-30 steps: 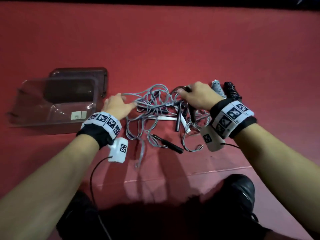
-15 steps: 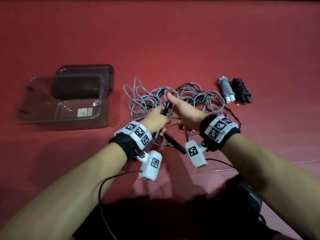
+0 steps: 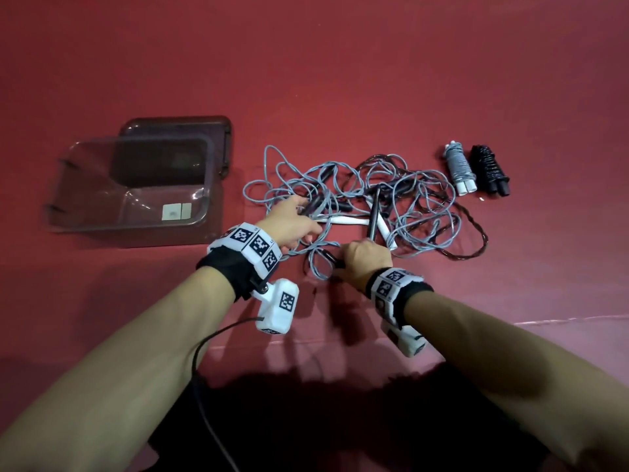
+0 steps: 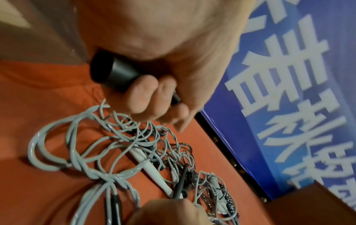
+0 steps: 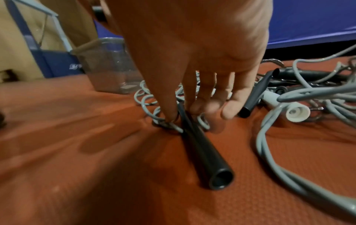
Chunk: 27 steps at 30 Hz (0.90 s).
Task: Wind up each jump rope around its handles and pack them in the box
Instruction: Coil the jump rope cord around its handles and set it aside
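Note:
A tangle of grey jump ropes with black and white handles lies mid-mat. My left hand is at its left side; in the left wrist view its fingers are curled round a black handle. My right hand is at the near edge of the tangle. Its fingertips close on the thin rope end of a second black handle, which lies on the mat. A clear box stands open to the left. Two wound ropes, one grey-white and one black, lie at the right.
The box lid lies behind the box. A loose black handle and white handles lie inside the tangle. A dark twisted rope loops out at the right. Red mat surrounds everything; its front seam runs near my arms.
The hands, together on one black handle half a second ago, have parted. My left hand went left with the handle; my right hand dropped to the handle at the near edge.

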### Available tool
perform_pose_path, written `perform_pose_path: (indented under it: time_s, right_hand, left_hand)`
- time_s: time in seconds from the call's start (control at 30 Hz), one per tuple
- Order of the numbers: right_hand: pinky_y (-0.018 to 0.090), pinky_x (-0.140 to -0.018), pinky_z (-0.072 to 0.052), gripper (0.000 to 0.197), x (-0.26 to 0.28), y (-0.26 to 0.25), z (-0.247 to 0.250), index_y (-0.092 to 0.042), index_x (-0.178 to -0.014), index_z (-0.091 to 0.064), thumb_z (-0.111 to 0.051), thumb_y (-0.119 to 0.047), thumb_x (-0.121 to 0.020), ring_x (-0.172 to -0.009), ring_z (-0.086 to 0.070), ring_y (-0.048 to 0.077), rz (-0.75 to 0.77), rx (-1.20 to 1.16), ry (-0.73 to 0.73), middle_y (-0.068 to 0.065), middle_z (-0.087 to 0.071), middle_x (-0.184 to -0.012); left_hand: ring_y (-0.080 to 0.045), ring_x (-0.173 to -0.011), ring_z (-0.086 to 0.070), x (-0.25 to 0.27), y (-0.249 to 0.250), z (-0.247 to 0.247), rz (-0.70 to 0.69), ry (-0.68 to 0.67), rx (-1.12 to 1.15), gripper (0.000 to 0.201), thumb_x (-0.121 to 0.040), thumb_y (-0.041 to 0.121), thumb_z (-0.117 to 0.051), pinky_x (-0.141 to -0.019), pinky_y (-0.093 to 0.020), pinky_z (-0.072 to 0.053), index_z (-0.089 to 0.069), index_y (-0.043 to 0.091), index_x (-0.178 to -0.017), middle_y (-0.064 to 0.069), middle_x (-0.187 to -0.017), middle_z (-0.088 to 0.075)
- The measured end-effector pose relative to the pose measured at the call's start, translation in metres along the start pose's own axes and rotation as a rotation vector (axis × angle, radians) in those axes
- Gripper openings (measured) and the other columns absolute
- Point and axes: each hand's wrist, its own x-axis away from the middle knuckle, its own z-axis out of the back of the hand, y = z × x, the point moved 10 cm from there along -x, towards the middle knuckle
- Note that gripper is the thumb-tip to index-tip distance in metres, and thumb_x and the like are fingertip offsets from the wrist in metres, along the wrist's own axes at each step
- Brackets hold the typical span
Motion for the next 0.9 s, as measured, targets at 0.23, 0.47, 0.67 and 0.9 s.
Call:
perform_pose_path:
  time_s: [0.23, 0.47, 0.67, 0.9]
  right_hand:
    - [0.032, -0.08, -0.048, 0.066, -0.005, 0.023, 0.008, -0.007, -0.096, -0.07, -0.043, -0.065, -0.077, -0.098, -0.066, 0.036, -0.144, -0.414, -0.1, 0.022, -0.069, -0.105]
    - [0.021, -0.048, -0.029, 0.024, -0.002, 0.022, 0.099, -0.021, -0.069, -0.04, -0.047, -0.028, -0.091, -0.042, -0.033, 0.016, -0.16, -1.619, 0.088, 0.001, -0.035, -0.057]
    - [0.023, -0.044, -0.031, 0.018, 0.023, 0.0, 0.163, -0.011, -0.075, -0.052, -0.052, -0.015, -0.093, -0.045, -0.044, 0.016, 0.021, -1.653, 0.177, 0.0, -0.052, -0.055]
    - [0.021, -0.044, -0.042, 0.017, 0.033, -0.033, 0.156, -0.003, -0.088, -0.063, -0.067, -0.016, -0.097, -0.051, -0.057, 0.012, 0.237, -1.193, -0.016, 0.016, -0.072, -0.085]
  left_hand:
    - [-0.017, -0.04, -0.045, 0.01, 0.023, 0.002, -0.127, -0.101, -0.122, 0.021, -0.109, 0.029, -0.045, -0.036, -0.022, -0.035, -0.049, 0.015, -0.094, -0.007, -0.071, -0.057]
    - [-0.034, -0.072, -0.075, 0.029, 0.033, -0.003, 0.143, -0.237, 0.612, 0.026, -0.11, 0.023, -0.038, -0.048, -0.031, -0.055, -0.038, 0.003, -0.126, -0.022, -0.112, -0.071]
    - [-0.018, -0.028, -0.038, 0.031, 0.055, 0.04, -0.097, 0.103, 0.319, 0.02, -0.098, 0.023, -0.053, -0.038, -0.022, -0.027, -0.053, 0.015, -0.08, -0.003, -0.052, -0.048]
    - [-0.026, -0.057, -0.061, 0.044, 0.086, 0.035, -0.385, 0.101, 0.308, 0.025, -0.102, 0.036, -0.058, -0.057, -0.038, -0.055, -0.071, 0.017, -0.092, -0.009, -0.064, -0.065]
